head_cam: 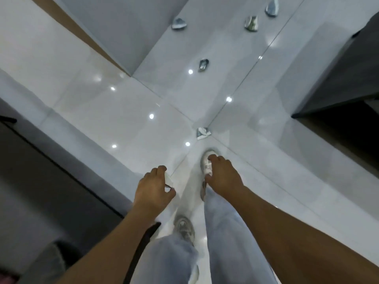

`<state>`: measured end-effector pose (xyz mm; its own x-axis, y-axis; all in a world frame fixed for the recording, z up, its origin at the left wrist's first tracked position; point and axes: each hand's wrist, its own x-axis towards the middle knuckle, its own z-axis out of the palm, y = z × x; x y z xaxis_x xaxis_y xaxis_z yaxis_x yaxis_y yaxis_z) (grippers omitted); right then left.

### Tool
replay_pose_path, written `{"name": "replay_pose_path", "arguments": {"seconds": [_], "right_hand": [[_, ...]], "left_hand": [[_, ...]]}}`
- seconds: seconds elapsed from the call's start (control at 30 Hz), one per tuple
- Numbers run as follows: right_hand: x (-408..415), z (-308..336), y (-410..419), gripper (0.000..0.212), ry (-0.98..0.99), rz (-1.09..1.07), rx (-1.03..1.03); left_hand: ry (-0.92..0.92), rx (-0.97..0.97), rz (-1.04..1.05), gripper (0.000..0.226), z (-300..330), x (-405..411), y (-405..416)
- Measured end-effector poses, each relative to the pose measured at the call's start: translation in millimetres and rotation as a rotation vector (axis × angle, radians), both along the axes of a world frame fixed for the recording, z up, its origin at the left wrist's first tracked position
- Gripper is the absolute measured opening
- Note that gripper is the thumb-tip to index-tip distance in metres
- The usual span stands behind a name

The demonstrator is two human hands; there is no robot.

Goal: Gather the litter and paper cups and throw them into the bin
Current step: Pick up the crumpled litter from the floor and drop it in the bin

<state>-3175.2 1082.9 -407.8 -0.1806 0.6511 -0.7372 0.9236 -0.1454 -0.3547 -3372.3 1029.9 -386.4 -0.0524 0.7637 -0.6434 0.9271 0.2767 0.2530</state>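
— What was closest to the camera?

— Two bare forearms, reaching forward and down over the person's legs in pale blue jeans (pixel 225 232). A black strap (pixel 143 240) hung beside the left forearm.

— And the hands?

— The left hand (pixel 152 189) had its fingers curled round a crumpled white scrap (pixel 169 180), which stuck out between the fingertips and the thumb. The right hand (pixel 222 175) held nothing that I could see; its fingers hung loosely bent, relaxed, over the front shoe.

— The feet?

— Pale sneakers. The left one (pixel 184 227) sat back under the knee; the right one (pixel 207 162) was planted ahead, partly hidden behind the right hand. Both stood on glossy white floor tiles (pixel 106 119) that mirrored small ceiling lights.

— Where was the litter?

— The nearest crumpled piece (pixel 202 132) lay on the floor just beyond the right shoe, where the tile seams crossed. A second piece (pixel 203 65) lay farther on along the same line. Well beyond that were three more: one (pixel 179 23) to the left, one (pixel 251 23) to the right of it, and the farthest (pixel 272 7) near the top edge. All were blurred, so I could not tell paper cups from wrappers.

— Anything at the sides?

— Dark furniture (pixel 41 171) along the left and a dark cabinet (pixel 348 78) on the right, both standing apart from the litter.
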Motion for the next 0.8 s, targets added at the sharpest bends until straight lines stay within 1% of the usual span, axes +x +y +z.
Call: {"name": "replay_pose_path", "arguments": {"seconds": [0.1, 0.2, 0.27, 0.37, 0.43, 0.63, 0.73, 0.8], "right_hand": [[8.4, -15.6, 42.7, 0.040, -0.053, 0.022, 0.003], [7.8, -44.1, 74.5, 0.041, -0.073, 0.029, -0.003], [2.8, -74.5, 90.2, 0.044, -0.060, 0.029, -0.015], [-9.5, -136.0, 104.3, 0.047, -0.049, 0.047, -0.029], [-16.9, -187.8, 110.8, 0.049, -0.050, 0.018, -0.030], [-31.4, -334.3, 114.3, 0.054, -0.069, -0.046, 0.026], [-36.2, -382.1, 112.4, 0.071, -0.108, -0.033, 0.048], [-40.7, -402.4, 105.0, 0.080, -0.124, -0.032, 0.070]], "left_hand": [[0.041, -0.010, -0.044, 0.057, -16.8, 5.4, 44.9], [0.019, 0.045, -0.030, 0.065, -41.2, 6.1, 84.7], [0.011, 0.071, -0.034, 0.070, -68.3, 2.5, 108.8], [-0.010, 0.092, -0.038, 0.069, -119.0, -5.3, 133.5], [-0.042, 0.093, -0.017, 0.067, -163.4, -11.7, 142.9], [-0.108, 0.096, -0.001, 0.066, -292.4, -24.0, 145.1], [-0.141, 0.054, -0.023, 0.065, -333.2, -21.3, 139.2], [-0.153, 0.030, -0.040, 0.064, -350.5, -19.0, 135.9]]}}
